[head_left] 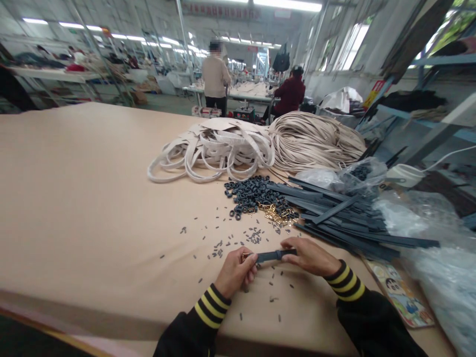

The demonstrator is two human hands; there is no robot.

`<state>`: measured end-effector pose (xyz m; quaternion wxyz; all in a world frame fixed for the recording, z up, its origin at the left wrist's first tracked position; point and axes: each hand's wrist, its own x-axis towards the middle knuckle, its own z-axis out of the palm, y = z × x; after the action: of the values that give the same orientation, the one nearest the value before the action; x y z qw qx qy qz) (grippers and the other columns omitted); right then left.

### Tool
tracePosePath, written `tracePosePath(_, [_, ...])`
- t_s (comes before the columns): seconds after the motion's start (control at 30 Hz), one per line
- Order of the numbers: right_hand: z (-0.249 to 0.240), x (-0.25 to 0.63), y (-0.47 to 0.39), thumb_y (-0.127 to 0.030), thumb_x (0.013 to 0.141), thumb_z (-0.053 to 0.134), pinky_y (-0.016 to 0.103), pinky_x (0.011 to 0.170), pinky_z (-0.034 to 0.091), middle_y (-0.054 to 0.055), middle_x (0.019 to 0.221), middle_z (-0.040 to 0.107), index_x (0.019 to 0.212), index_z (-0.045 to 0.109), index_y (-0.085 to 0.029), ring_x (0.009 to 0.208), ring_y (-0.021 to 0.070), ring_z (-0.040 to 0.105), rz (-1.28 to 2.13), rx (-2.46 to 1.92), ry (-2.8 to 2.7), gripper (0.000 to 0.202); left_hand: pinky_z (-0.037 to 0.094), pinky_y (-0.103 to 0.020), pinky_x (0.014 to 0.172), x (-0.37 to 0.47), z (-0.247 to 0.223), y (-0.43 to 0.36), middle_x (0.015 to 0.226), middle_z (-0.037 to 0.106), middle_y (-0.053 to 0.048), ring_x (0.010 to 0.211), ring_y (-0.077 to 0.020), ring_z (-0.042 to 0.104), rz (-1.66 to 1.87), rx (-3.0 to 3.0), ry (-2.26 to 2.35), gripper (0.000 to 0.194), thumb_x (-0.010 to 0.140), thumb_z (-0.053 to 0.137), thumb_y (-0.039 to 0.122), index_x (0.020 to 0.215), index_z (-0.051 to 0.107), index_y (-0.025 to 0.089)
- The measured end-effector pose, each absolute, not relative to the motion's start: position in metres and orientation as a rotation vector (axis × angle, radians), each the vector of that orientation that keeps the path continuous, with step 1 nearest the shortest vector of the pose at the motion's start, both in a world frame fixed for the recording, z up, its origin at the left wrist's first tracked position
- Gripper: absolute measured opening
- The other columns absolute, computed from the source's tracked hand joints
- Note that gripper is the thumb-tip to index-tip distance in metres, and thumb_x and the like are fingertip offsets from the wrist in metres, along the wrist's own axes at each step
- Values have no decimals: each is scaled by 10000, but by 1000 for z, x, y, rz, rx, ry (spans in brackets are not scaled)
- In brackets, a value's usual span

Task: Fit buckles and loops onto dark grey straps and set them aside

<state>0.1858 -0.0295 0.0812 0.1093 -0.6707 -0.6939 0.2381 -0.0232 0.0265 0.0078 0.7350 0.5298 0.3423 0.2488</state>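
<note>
Right, both your hands are on the dark strap (268, 256), which is raised just over the near part of the worktop (92, 198), running roughly level from one hand to the other. Your left hand (236, 270) is closed, thumb and fingers pinching the strap's left end, where a bit of gold metal (245, 255) shows beside your fingers. Your right hand (310, 255) is more loosely curled, its fingers and thumb closed on the right part of the strap; a dark band (278, 255) goes around the strap just beside those fingertips.

Small dark pieces (255, 235) lie scattered beyond and below your hands. Farther off sits a heap of dark loops (247, 192), with gold-coloured metal parts (280, 215) against its near right side. Long dark strips (334, 220) fan out to the right of these, beside clear plastic bags (433, 263). At the back, looped pale straps (226, 148) lie next to a thick beige bundle (316, 141). A patterned flat item (403, 295) rests near your right sleeve (372, 317). Across the room, you have a person in a beige top (214, 77) standing and another in dark red (292, 91).
</note>
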Motion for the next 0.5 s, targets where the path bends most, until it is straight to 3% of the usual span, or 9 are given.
tracePosePath(0.07, [80,190,-31,-306,717,567,243,577,397,43,726,639,829,634,-158,643,151,552,878,-2031,-2097,197,326,-125,312,-24,8,27,488,565,18,337,-44,456,538,1166,740,291,738,533,411,718,447,134])
tracePosePath(0.17, [77,188,-31,-301,712,562,199,481,320,11,617,605,749,637,-150,538,104,489,1015,-1991,-2110,173,318,-121,307,-25,9,26,470,556,25,325,-41,444,516,1168,735,288,738,532,409,709,439,138])
tracePosePath(0.27, [76,177,-29,-264,717,543,186,472,313,1,599,596,730,622,-138,516,87,475,1193,-1885,-2091,149,317,-123,306,-25,9,24,474,554,31,324,-44,446,495,1191,724,284,732,541,406,707,433,145])
tracePosePath(0.5, [72,148,-24,-254,792,438,197,522,422,15,627,619,739,506,-144,555,111,582,1573,-1661,-1709,140,313,-132,299,-24,10,23,468,539,42,317,-52,445,458,1236,730,266,730,538,393,705,421,156])
